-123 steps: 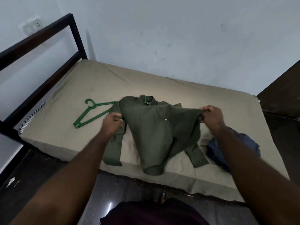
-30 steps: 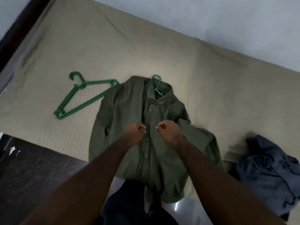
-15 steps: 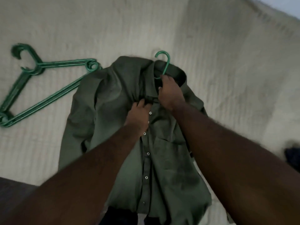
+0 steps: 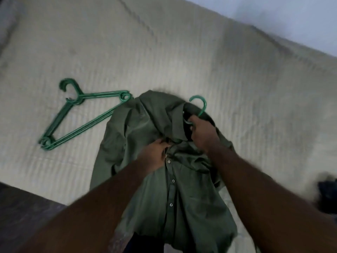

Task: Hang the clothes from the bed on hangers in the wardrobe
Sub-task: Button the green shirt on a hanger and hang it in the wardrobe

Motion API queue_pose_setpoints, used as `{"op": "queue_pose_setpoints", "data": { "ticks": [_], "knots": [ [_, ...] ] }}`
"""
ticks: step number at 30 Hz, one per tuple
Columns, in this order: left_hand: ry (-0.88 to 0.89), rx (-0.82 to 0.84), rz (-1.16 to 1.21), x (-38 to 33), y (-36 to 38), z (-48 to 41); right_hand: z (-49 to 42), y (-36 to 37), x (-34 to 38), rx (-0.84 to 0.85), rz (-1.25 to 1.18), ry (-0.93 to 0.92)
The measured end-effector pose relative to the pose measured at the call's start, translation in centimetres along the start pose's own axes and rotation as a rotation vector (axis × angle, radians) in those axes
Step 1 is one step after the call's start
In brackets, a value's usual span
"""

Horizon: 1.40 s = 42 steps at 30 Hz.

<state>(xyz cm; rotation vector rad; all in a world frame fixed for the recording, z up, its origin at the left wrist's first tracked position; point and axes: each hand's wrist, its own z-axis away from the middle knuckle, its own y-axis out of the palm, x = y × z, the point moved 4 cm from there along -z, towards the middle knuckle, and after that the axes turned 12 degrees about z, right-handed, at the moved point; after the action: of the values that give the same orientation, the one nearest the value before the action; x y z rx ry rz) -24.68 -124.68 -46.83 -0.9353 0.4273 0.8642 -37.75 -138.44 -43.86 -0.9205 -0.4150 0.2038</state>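
My right fingers (image 4: 196, 123) clench the green hanger (image 4: 202, 105) at the collar of the shirt (image 4: 175, 198); my left fingers (image 4: 162, 144) pinch its placket just below. The shirt drapes over the bed's (image 4: 228, 73) near edge, spare hangers (image 4: 76, 117) beside it.

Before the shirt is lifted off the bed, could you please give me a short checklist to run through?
1. Right hand grips the hanger at its neck: ok.
2. Hook sticks out clear of the collar: ok.
3. Hanger arms seated in both shoulders of the shirt: cannot tell, fabric hides them.
4. Top button fastened: cannot tell, the left hand pinches the placket there.
5. Shirt free of the spare hangers: not ok, its shoulder lies against their end.
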Motion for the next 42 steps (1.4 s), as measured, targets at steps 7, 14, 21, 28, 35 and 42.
{"op": "queue_pose_setpoints", "data": {
  "ticks": [7,14,21,28,35,42],
  "knots": [
    [-0.039,-0.454,0.185,-4.7,-3.0,8.9,11.3,-3.0,-1.7,-0.121,-0.141,-0.016],
    [0.062,-0.877,0.393,-18.3,-2.8,17.1,24.1,-7.5,-4.9,-0.200,-0.162,-0.141],
    [0.045,-0.817,0.033,-26.1,1.8,23.1,33.4,-9.5,-9.0,-0.295,-0.233,-0.157],
    [0.136,-0.721,-0.007,-26.1,0.5,28.8,36.3,-12.6,-9.0,-0.346,-0.269,-0.253],
    [0.285,-0.885,-0.031,-27.0,-1.4,33.0,38.0,-14.4,-6.2,-0.407,-0.313,-0.226],
    [0.492,-0.809,-0.041,-26.9,-3.7,35.6,39.8,-17.8,-3.4,-0.506,-0.476,-0.112]
  ]
}}
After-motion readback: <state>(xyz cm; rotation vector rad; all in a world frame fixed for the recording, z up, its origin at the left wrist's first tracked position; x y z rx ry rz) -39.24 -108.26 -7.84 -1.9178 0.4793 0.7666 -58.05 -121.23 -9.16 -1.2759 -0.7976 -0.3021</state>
